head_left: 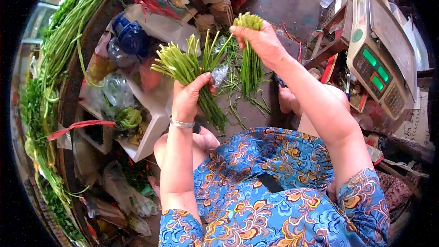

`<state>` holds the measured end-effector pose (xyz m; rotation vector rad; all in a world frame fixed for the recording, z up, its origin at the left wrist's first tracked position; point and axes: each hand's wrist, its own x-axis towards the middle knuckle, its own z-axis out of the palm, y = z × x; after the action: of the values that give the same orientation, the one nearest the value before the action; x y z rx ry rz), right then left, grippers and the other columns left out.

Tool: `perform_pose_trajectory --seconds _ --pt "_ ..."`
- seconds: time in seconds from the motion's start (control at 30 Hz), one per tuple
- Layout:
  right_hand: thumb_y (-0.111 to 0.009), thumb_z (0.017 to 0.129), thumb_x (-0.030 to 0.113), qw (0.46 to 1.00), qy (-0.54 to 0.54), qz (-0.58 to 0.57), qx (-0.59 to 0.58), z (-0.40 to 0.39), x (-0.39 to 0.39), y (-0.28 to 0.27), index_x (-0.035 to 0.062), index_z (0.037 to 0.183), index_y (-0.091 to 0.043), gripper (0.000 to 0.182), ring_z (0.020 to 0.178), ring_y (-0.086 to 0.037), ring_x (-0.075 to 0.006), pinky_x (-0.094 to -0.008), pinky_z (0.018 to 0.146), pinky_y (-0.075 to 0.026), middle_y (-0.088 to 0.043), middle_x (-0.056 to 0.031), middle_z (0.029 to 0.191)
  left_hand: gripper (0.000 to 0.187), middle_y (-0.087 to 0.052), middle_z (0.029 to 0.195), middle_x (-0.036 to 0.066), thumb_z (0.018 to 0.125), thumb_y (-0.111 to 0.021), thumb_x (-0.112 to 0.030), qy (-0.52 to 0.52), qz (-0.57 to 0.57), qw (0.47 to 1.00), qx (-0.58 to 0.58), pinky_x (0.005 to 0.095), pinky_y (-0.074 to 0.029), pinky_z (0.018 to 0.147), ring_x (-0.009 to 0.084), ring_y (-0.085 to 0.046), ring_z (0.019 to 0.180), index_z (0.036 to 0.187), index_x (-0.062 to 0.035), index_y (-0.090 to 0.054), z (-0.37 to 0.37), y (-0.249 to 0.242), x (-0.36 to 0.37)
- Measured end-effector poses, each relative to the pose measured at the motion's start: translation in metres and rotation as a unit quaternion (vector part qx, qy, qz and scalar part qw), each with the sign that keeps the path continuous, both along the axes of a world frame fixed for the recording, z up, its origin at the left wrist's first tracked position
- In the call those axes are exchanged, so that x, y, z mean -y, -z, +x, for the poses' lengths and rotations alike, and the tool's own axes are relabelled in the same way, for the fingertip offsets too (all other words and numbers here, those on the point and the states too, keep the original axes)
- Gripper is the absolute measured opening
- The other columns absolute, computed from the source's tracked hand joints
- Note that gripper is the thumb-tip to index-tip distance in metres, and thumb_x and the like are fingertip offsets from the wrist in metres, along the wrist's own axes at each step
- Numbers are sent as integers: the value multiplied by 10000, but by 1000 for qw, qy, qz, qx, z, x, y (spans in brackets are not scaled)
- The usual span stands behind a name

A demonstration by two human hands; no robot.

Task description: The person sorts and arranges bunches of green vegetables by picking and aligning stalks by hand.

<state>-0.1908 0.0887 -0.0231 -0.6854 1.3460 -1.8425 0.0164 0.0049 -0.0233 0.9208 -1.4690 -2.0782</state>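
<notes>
My left hand (186,99), with a bracelet at its wrist, is wrapped round a thick bunch of green vegetable stems (176,64). Their pale ends fan out above the thumb, a few spread to the right, and the darker ends hang below the fist. To the right and a little higher, my right hand (259,41) grips a second, tighter bunch of green stems (251,71). Its cut ends stand level at the top, while the long dark part hangs down. The two bunches are apart. Loose green scraps (233,59) lie on the floor beneath them.
On the left, long green beans (82,23) and leafy greens (32,105) lie along a curved stall edge. Below it are a white foam box (153,126), plastic bags (116,89) and a blue bag (130,32). A digital scale (377,59) with lit displays stands at the right.
</notes>
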Motion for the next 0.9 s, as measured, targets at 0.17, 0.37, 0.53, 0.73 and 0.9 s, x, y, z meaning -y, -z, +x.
perform_pose_trajectory --seconds 0.17,0.37,0.53,0.73,0.9 --pt "-682 807 144 998 54 -16 27 -30 -3 1 104 763 -597 104 534 -517 -103 -254 513 -417 -562 20 631 140 -628 734 74 795 -685 -52 -21 -25 999 16 268 -498 514 160 -595 578 891 18 -612 4 -2 5" --pt "-668 802 170 969 244 -32 -28 -79 -15 -2 79 816 -609 110 604 -568 -125 -277 603 -456 -592 -17 664 158 -632 742 79 787 -690 -50 -87 -29 995 32 271 -506 511 167 -599 565 904 19 -608 14 3 15" --pt "-636 803 135 967 234 -43 -95 -87 -20 -7 60 813 -639 76 654 -593 -138 -283 652 -459 -659 -44 746 154 -641 759 92 791 -685 -31 -122 2 992 44 272 -519 512 176 -615 570 914 20 -608 19 0 19" --pt "-760 767 164 998 -7 50 -30 -12 -2 5 67 919 -631 222 668 -555 -87 -243 613 -458 -632 13 804 189 -642 775 78 779 -703 -36 -55 38 997 29 304 -551 556 188 -628 620 937 -1 -605 7 -6 2" --pt "-758 770 138 994 -101 -2 40 22 6 5 59 887 -643 183 648 -540 -76 -228 586 -435 -617 29 797 172 -644 784 92 803 -677 -50 12 12 1000 26 276 -517 537 187 -619 607 946 7 -601 1 -3 -2"
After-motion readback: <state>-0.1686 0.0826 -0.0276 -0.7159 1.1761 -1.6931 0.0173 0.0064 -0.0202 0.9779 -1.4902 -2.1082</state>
